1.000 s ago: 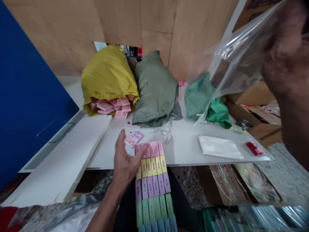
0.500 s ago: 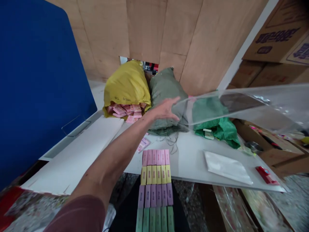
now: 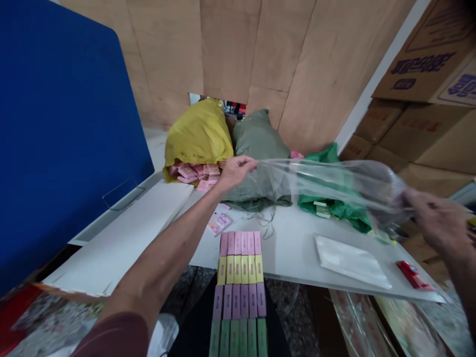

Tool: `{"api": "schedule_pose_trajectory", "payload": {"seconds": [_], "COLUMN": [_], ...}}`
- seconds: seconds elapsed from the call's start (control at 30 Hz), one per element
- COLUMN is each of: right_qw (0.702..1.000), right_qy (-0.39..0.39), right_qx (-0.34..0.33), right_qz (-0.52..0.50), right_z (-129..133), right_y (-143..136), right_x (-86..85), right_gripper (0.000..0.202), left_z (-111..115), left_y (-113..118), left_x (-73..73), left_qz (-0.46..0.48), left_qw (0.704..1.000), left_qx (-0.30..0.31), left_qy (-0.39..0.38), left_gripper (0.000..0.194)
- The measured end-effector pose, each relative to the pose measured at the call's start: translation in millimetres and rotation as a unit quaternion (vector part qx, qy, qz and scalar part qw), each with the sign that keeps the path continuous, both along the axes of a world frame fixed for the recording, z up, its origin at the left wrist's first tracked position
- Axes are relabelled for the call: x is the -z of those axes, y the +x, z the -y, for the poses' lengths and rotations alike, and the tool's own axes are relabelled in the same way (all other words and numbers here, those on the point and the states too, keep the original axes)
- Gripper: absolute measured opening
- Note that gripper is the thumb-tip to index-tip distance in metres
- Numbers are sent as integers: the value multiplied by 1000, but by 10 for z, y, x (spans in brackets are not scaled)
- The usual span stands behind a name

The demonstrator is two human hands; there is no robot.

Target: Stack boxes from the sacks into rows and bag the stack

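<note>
A clear plastic bag (image 3: 334,181) is stretched sideways above the table. Its left end is pinched in my left hand (image 3: 240,170), in front of the grey-green sack (image 3: 258,144). At the far right, my right hand (image 3: 433,215) has its fingers around the other end and is slightly blurred. Low in the middle, rows of small boxes stand side by side: pink (image 3: 241,243), yellow (image 3: 241,269), purple (image 3: 240,300) and green (image 3: 238,337).
Pink packs spill from a yellow sack (image 3: 201,131) at the back left. A green sack (image 3: 334,203), a flat white plastic stack (image 3: 351,260) and a red object (image 3: 414,275) lie on the right. Cartons (image 3: 424,134) rise beyond; a blue panel (image 3: 70,124) stands left.
My left hand has closed on the plastic bag and moved slightly left. My right hand has come into view at the right, and the bag's right part hangs lower.
</note>
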State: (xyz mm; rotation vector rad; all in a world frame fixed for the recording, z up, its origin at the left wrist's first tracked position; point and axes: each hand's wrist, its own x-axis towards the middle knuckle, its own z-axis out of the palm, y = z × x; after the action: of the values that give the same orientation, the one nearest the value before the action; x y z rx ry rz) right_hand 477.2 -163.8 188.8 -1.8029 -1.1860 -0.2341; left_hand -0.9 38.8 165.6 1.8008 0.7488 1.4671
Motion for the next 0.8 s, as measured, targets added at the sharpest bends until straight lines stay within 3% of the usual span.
{"api": "schedule_pose_trajectory", "payload": {"seconds": [0.07,0.17,0.2,0.23,0.3,0.33,0.4,0.47,0.53,0.6,0.67,0.73,0.8], "right_qw": [999,993,985,969,938,925,905,892,884,885,895,909,920], "right_qy": [-25,110,157,178,132,112,71,45,35,35,48,77,111], "right_qx": [17,10,-61,-166,-318,-356,-410,-445,-465,-465,-443,-404,-361], "right_qz": [-30,-40,-43,-36,40,74,87,64,29,-3,-31,-66,-109], "right_z": [-140,-272,-291,-304,-338,-369,-459,-565,-651,-698,-708,-703,-707], "right_y": [-4,-421,-664,-937,-1497,-1748,-2133,-2353,-2447,-2473,-2465,-2430,-2366], "right_x": [242,378,342,273,71,-34,-193,-244,-202,-125,-62,-29,-8], "right_gripper": [40,25,32,52,91,96,94,66,36,35,38,40,43], "left_z": [98,284,356,431,590,669,815,925,982,994,990,992,1003], "left_y": [-66,-39,3,58,192,258,363,408,381,279,108,-112,-341], "left_x": [-150,-401,-491,-582,-756,-834,-966,-1061,-1123,-1152,-1136,-1044,-852], "left_qz": [10,-63,-101,-139,-199,-222,-253,-273,-280,-267,-227,-172,-114], "left_qw": [999,994,989,982,965,957,943,934,933,942,958,975,985], "left_qx": [-30,-34,-23,-7,33,54,87,107,116,122,125,129,132], "left_qy": [20,82,106,129,165,179,199,205,192,163,120,62,1], "left_gripper": [27,25,24,23,20,18,15,12,12,13,26,49,66]}}
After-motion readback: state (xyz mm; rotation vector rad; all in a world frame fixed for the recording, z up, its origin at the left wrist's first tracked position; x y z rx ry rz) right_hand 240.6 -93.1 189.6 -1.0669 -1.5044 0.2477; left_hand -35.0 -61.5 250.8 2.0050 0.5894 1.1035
